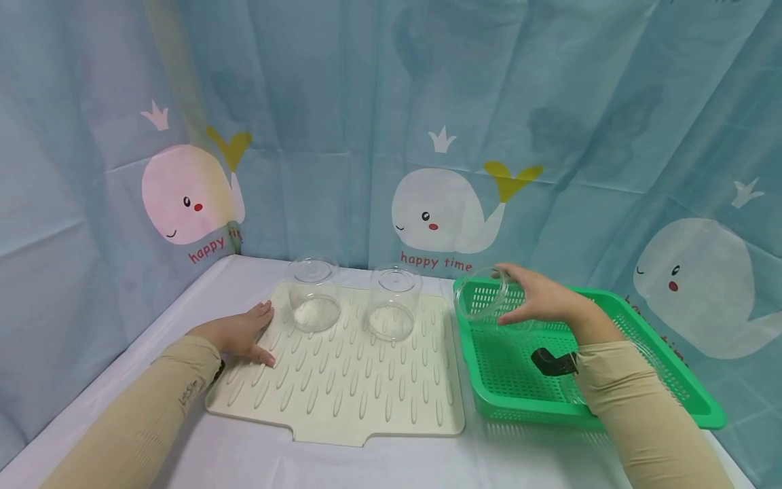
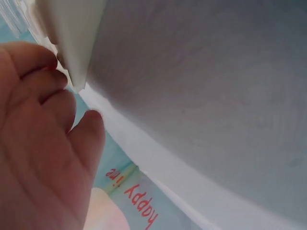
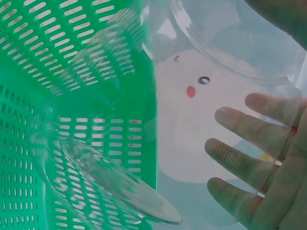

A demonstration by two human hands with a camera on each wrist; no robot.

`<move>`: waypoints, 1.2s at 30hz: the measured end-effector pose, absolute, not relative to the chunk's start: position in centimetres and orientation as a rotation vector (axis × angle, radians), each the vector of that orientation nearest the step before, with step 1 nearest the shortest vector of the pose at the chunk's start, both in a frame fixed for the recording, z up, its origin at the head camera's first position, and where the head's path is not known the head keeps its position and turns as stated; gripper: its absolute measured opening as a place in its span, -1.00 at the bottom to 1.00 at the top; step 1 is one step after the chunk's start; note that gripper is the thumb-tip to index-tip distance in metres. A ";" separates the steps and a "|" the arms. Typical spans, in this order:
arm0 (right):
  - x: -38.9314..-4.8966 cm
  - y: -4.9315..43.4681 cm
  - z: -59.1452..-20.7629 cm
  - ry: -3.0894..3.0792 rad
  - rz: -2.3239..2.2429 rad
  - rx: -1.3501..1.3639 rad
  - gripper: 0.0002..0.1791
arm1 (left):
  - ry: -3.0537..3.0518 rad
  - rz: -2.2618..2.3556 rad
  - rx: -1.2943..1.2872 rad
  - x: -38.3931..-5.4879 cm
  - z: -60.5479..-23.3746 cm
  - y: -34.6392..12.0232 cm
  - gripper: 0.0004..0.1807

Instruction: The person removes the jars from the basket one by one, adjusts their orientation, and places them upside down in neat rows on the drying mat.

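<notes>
My right hand (image 1: 540, 299) holds a clear cup (image 1: 479, 299) tilted on its side above the left back of a green basket (image 1: 482, 390). In the right wrist view, its fingers (image 3: 230, 153) show through the cup's clear wall. Another clear piece (image 3: 120, 187) lies inside the basket, partly hidden by my forearm in the head view. My left hand (image 1: 241, 333) rests at the left edge of a cream ridged drainer board (image 1: 342, 380), fingers and thumb spread. Two clear cups, a left one (image 1: 313, 299) and a right one (image 1: 393, 305), stand upside down on the board's back half.
The board and basket sit side by side on a white-covered table (image 1: 244, 455). A blue curtain (image 1: 330, 204) with printed whales hangs close behind and along the sides. A black strap (image 1: 552, 362) sticks out from my right wrist over the basket.
</notes>
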State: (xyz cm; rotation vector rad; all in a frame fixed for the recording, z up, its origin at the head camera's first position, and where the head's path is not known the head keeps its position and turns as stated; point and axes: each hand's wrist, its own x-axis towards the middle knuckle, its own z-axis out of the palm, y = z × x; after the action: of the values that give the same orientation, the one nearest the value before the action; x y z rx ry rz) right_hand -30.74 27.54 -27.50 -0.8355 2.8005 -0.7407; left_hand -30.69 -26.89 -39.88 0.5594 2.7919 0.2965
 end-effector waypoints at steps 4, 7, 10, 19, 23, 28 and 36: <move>-30.6 27.6 -27.1 2.817 -0.739 -0.843 0.08 | 2.812 0.317 0.531 -30.5 -39.4 -27.3 0.40; -30.4 27.6 -26.5 2.830 -0.742 -0.852 0.09 | 2.835 0.334 0.516 -30.6 -38.8 -27.6 0.38; -30.3 27.5 -25.9 2.844 -0.738 -0.868 0.10 | 2.873 0.374 0.508 -30.4 -37.7 -28.0 0.33; -29.2 25.6 -24.2 2.897 -0.637 -0.922 0.15 | 2.955 0.521 0.609 -28.9 -33.0 -28.0 0.30; -28.7 24.3 -23.8 2.900 -0.642 -0.975 0.16 | 2.970 0.563 0.667 -28.2 -31.2 -26.5 0.30; -28.4 22.5 -23.8 2.886 -0.649 -1.066 0.14 | 2.954 0.593 0.787 -27.4 -30.0 -23.7 0.31; -27.8 19.8 -23.5 2.878 -0.607 -1.195 0.10 | 2.960 0.632 0.968 -26.0 -28.6 -18.2 0.31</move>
State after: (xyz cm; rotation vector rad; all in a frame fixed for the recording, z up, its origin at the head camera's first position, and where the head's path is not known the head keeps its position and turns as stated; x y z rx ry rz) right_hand -27.79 19.84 -23.46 -1.1950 2.8785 -0.6075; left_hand -25.97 -18.21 -28.61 0.9684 2.9603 0.6321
